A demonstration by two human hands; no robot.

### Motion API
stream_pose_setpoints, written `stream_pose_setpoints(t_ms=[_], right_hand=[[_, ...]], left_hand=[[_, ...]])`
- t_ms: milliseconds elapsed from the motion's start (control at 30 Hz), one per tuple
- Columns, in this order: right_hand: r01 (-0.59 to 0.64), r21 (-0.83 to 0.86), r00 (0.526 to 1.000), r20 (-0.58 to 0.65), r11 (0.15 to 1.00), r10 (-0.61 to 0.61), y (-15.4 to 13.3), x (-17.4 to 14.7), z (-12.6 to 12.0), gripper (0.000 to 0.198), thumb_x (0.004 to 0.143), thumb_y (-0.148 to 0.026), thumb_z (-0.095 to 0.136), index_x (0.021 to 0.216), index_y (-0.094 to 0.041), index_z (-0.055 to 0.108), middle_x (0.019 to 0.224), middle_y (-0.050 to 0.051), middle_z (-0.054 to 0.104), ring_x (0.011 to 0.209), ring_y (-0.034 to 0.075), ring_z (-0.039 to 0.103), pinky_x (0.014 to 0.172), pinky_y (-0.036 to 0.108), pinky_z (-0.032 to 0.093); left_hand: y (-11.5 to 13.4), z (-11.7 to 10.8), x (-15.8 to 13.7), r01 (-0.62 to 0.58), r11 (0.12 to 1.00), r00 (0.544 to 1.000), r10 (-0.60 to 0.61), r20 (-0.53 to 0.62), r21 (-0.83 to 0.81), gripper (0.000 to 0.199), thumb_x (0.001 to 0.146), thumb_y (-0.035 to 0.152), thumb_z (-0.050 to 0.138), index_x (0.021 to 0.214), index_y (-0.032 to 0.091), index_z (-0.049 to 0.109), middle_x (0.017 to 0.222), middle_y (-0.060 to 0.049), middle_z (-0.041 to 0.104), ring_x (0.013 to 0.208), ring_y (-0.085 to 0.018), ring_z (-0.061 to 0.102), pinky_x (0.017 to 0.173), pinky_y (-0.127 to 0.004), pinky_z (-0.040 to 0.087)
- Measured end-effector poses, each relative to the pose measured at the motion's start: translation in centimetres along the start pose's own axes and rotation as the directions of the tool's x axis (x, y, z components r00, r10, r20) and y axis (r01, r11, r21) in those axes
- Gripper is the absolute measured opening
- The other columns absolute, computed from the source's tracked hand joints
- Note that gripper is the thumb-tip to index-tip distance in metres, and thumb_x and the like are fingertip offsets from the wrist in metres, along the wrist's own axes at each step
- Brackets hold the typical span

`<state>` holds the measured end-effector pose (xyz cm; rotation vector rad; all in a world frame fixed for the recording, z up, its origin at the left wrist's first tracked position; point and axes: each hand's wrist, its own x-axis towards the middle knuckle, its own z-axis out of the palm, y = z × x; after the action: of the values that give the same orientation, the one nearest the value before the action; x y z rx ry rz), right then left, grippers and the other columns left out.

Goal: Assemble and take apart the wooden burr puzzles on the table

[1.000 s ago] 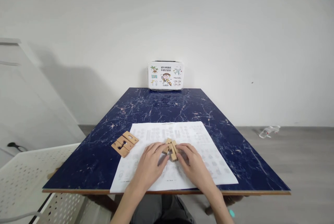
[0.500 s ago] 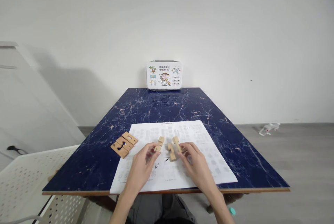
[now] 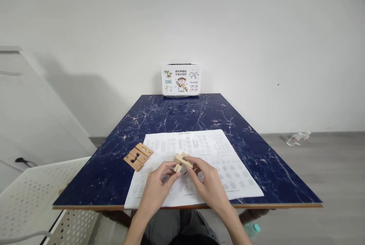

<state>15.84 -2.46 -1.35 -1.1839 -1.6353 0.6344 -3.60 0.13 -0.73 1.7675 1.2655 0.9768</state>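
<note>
Over a printed paper sheet [image 3: 242, 184], my left hand [image 3: 160, 182] pinches a small notched wooden block [image 3: 177, 168] between thumb and fingers. My right hand [image 3: 207, 180] grips another notched wooden block [image 3: 184, 160], which lies across the left one and touches or overlaps it. A further pale wooden end [image 3: 185, 154] shows behind them; I cannot tell whether it is a separate block. Left of the sheet, and partly on its edge, lie flat wooden pieces [image 3: 140, 147] with cut-out slots and numbers, set side by side.
The blue marbled table [image 3: 182, 115] bears a white printed case [image 3: 181, 80] at its far end, against the wall. At the lower left stands a white perforated basket [image 3: 34, 188]. A clear plastic item [image 3: 298, 138] lies on the floor at right, and a teal-capped bottle [image 3: 253, 229] below the table.
Both hands have come together. The wooden blocks, held apart before, now meet crosswise between my fingers. The view has shifted slightly.
</note>
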Motion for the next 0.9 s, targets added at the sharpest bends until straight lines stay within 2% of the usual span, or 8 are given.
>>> stream_pose_setpoints(t_ms=[167, 267, 400, 567, 767, 900], right_hand=[[-0.029, -0.053, 0.997, -0.068, 0.998, 0.025, 0.6, -0.4, 0.8, 0.023, 0.104, -0.041, 0.053, 0.117, -0.024, 0.062, 0.092, 0.004, 0.075, 0.07, 0.021, 0.066, 0.067, 0.032, 0.052], [-0.017, -0.093, 0.995, -0.099, 0.996, 0.008, 0.7, -0.5, 1.1, 0.022, 0.104, -0.043, 0.054, 0.111, -0.024, 0.061, 0.082, 0.003, 0.072, 0.067, 0.021, 0.063, 0.065, 0.031, 0.05], [0.011, -0.108, 0.993, -0.114, 0.994, -0.023, 0.4, -0.5, 1.3, 0.021, 0.105, -0.041, 0.053, 0.11, -0.023, 0.06, 0.082, 0.003, 0.071, 0.068, 0.02, 0.065, 0.066, 0.031, 0.05], [0.034, -0.21, 0.979, -0.189, 0.977, -0.075, 0.0, -0.8, 2.3, 0.017, 0.105, -0.036, 0.052, 0.109, -0.022, 0.061, 0.083, 0.004, 0.071, 0.067, 0.019, 0.066, 0.064, 0.03, 0.05], [0.098, -0.29, 0.936, -0.299, 0.952, -0.187, -1.0, -0.8, 3.9, 0.015, 0.106, -0.03, 0.051, 0.108, -0.02, 0.062, 0.08, 0.002, 0.068, 0.061, 0.016, 0.063, 0.058, 0.027, 0.046], [0.119, -0.308, 0.913, -0.34, 0.944, -0.225, -1.5, -0.6, 4.5, 0.013, 0.105, -0.025, 0.053, 0.109, -0.018, 0.064, 0.081, 0.002, 0.068, 0.061, 0.014, 0.063, 0.059, 0.025, 0.046]], left_hand=[[0.0, -0.1, -0.2, 0.049, 0.996, 0.999, -0.049, -0.001, -0.069, 0.027, 0.087, 0.04, 0.073, 0.108, 0.023, 0.071, 0.108, -0.006, 0.081, 0.102, -0.028, 0.077, 0.092, -0.039, 0.061], [0.0, -0.1, -0.2, 0.059, 0.987, 0.998, -0.056, 0.021, -0.151, 0.026, 0.088, 0.041, 0.073, 0.106, 0.022, 0.071, 0.109, -0.008, 0.08, 0.1, -0.028, 0.078, 0.091, -0.039, 0.061], [0.0, 0.0, -0.2, 0.055, 0.967, 0.998, -0.05, 0.025, -0.249, 0.026, 0.091, 0.042, 0.07, 0.104, 0.02, 0.072, 0.106, -0.009, 0.081, 0.096, -0.028, 0.079, 0.086, -0.039, 0.063], [-0.3, 0.0, -0.3, 0.068, 0.952, 0.997, -0.076, -0.017, -0.298, 0.028, 0.087, 0.043, 0.076, 0.102, 0.02, 0.071, 0.11, -0.008, 0.081, 0.108, -0.028, 0.076, 0.095, -0.04, 0.063], [-0.1, -0.2, -0.2, 0.071, 0.928, 0.995, -0.089, -0.034, -0.367, 0.035, 0.082, 0.047, 0.08, 0.1, 0.018, 0.069, 0.11, -0.011, 0.081, 0.105, -0.029, 0.078, 0.096, -0.041, 0.063], [-0.2, -0.1, -0.3, 0.042, 0.926, 0.992, -0.084, -0.095, -0.375, 0.036, 0.081, 0.048, 0.081, 0.097, 0.017, 0.068, 0.109, -0.012, 0.081, 0.104, -0.03, 0.078, 0.094, -0.041, 0.064]])
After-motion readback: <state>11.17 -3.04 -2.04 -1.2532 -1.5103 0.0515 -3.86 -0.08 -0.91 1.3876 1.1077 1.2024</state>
